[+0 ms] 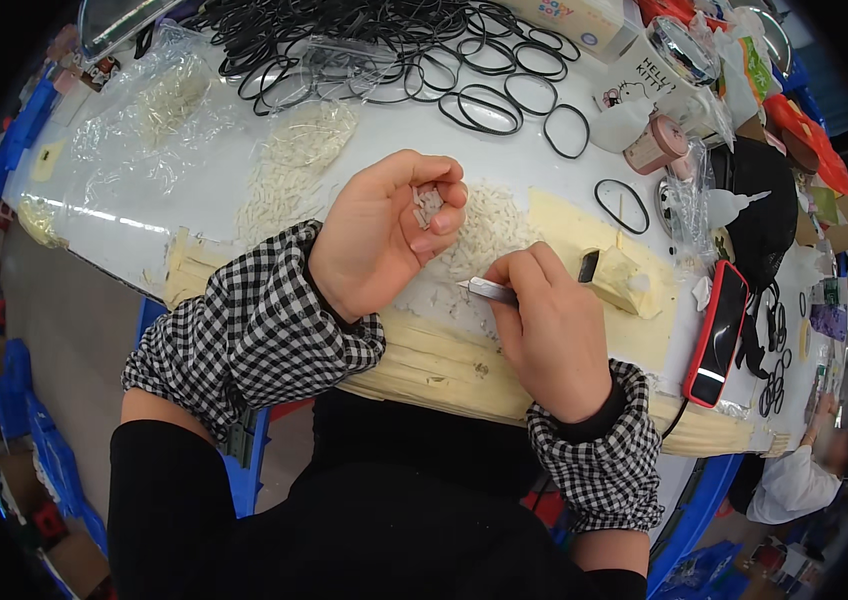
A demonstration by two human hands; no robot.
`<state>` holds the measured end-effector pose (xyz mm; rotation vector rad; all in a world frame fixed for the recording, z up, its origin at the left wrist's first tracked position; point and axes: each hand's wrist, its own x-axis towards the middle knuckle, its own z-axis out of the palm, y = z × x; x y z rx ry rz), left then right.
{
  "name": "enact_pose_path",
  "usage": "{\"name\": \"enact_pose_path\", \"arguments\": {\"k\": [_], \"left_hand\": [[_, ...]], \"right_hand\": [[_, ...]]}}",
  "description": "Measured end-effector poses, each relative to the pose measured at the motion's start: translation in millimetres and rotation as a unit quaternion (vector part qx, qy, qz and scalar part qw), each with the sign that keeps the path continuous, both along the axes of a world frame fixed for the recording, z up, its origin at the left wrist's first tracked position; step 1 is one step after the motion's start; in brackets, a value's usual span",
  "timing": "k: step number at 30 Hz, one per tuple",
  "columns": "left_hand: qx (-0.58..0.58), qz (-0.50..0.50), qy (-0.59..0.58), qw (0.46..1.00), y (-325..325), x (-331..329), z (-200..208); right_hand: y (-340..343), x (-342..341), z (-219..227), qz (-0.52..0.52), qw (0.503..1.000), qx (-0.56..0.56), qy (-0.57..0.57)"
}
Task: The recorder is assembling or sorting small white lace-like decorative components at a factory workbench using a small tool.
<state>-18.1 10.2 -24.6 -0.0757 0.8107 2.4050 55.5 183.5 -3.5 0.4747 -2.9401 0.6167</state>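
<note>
Worktable [114, 225]: white top spread across most of the scene, bent by the lens; yellowish tape [444, 360] ran along its near edge.
Surroundings: grey floor [74, 290] at left; another person [794, 488] in a white top, at the far right side.
Left hand [374, 240]: fingers curled into a loose cup, about half closed, with a small lot of pale pieces [428, 207] held between fingers and palm.
Right hand [554, 335]: thumb and fingers pinched firmly on a slim metallic tool [494, 291], its tip pointing left. Could not tell whether the tip touched anything.
Sleeves: black-and-white checked cuffs [264, 320] on both forearms.
Central heap [489, 225]: more pale pieces, loose on the tabletop, just beyond the tool and between the hands.
Left heap [279, 200]: similar pieces, left of the left hand, trailing from a clear bag [314, 135].
Bands: tangled black loops [334, 35] massed at the far side, several lying singly toward the right.
Right of the hands: yellow sheet [554, 215] flat on the table, with a yellow lump [629, 283] on it; farther right, a red-edged phone [717, 335].
Far right: pink container [656, 145], near a black cloth item [764, 210].
</note>
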Motion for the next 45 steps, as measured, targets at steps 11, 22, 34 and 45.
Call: {"name": "enact_pose_path", "arguments": {"k": [11, 22, 34, 45], "left_hand": [[-0.090, -0.153, 0.185, 0.967, 1.7, 10.8, 1.4], [-0.042, -0.156, 0.121, 0.979, 5.3, 12.8, 3.9], [0.047, -0.189, 0.128, 0.973, 4.3, 11.0, -2.1], [0.025, -0.182, 0.136, 0.974, 4.6, 11.8, -0.3]], "right_hand": [[1.4, -2.8, 19.5, -0.078, 0.945, -0.313, -0.058], [4.1, -1.8, 21.3, -0.034, 0.982, -0.181, 0.046], [2.7, -3.6, 22.1, -0.042, 0.991, -0.099, 0.074], [4.0, -2.3, 22.3, -0.038, 0.993, -0.094, 0.060]]}}
